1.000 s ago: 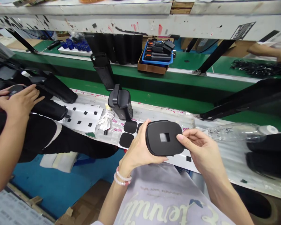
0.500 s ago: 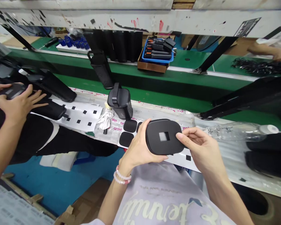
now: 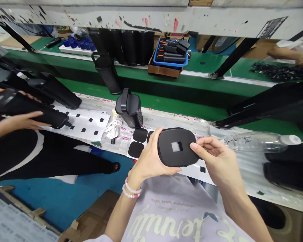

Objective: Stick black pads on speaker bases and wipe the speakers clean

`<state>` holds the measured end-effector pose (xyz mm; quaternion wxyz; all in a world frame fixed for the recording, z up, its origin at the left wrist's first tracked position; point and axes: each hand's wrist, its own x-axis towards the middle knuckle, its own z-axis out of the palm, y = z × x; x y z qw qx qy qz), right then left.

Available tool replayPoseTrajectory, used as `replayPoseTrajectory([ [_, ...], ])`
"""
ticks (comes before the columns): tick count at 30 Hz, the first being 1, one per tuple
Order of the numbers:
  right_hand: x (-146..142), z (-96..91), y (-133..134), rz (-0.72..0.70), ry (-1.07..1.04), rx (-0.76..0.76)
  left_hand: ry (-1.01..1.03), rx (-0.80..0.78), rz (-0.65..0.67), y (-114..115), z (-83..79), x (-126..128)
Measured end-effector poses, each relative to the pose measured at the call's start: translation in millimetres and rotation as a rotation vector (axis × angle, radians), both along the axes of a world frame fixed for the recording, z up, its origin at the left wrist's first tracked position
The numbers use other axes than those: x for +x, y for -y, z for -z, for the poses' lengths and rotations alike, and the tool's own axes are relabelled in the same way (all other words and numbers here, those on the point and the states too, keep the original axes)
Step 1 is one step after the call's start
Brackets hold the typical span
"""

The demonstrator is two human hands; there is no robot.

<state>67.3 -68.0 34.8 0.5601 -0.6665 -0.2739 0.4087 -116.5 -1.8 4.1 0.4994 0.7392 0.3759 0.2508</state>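
A black rounded-square pad [image 3: 166, 148] with a small square hole lies against the end of a black device, likely a portable speaker [image 3: 159, 151], which faces me. My left hand [image 3: 151, 154] is wrapped round the device from the left, thumb on top. The device's length is hidden behind its end. My right hand [image 3: 212, 153] pinches the pad's right edge between thumb and fingers. Behind my hands, a sheet of black pads [image 3: 136, 149] lies on the bench. A black speaker with a carry handle [image 3: 129, 109] stands upright just beyond it.
A clear plastic bottle [image 3: 257, 141] lies at right. Crumpled white tissue [image 3: 113, 128] and a sheet with black squares [image 3: 89, 125] are on the left. A co-worker's hand [image 3: 20, 122] holds another black speaker [image 3: 32, 107]. A blue tray [image 3: 171, 64] of parts stands across the green conveyor.
My hands, the pad and the device stay nearly still. At left, the co-worker's hands have shifted and now hold a long black speaker; the co-worker's leg has moved too.
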Motion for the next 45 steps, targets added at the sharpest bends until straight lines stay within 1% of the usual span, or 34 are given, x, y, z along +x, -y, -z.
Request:
replayPoseTrajectory([
  [15,-2.3,-1.0,-3.1,0.006,0.085,-0.037,-0.024,0.038,-0.014,-1.1,0.5,1.4],
  [23,-2.9,-3.0,-2.9,0.007,0.122,-0.048,-0.011,-0.015,-0.017,0.4,2.6,0.8],
  [29,-4.5,-6.6,-3.8,-0.002,0.168,-0.049,-0.013,-0.012,-0.022,1.0,4.4,0.5],
  [34,-7.7,-12.3,-4.4,-0.012,0.226,-0.063,-0.029,-0.009,-0.015,0.8,2.7,0.1],
  [36,-11.2,-13.6,-4.0,-0.014,0.257,-0.079,-0.044,0.026,-0.009,0.5,1.6,-0.1],
  [38,-14.3,-13.9,-3.7,-0.021,0.325,-0.088,-0.062,0.099,0.008,0.5,0.9,-0.1],
  [40,-13.0,-13.9,-4.4,-0.048,0.462,-0.112,-0.066,0.170,0.023,0.9,0.5,0.5],
  [41,-9.5,-14.1,-5.2,-0.079,0.543,-0.145,-0.063,0.190,0.024,1.3,0.4,1.0],
  [43,3.1,-15.2,-7.2,-0.142,0.699,-0.270,-0.053,0.199,0.011,2.2,0.0,2.1],
  [45,18.2,-17.0,-9.4,-0.131,0.866,-0.375,-0.050,0.184,-0.009,2.7,-0.5,2.9],
])
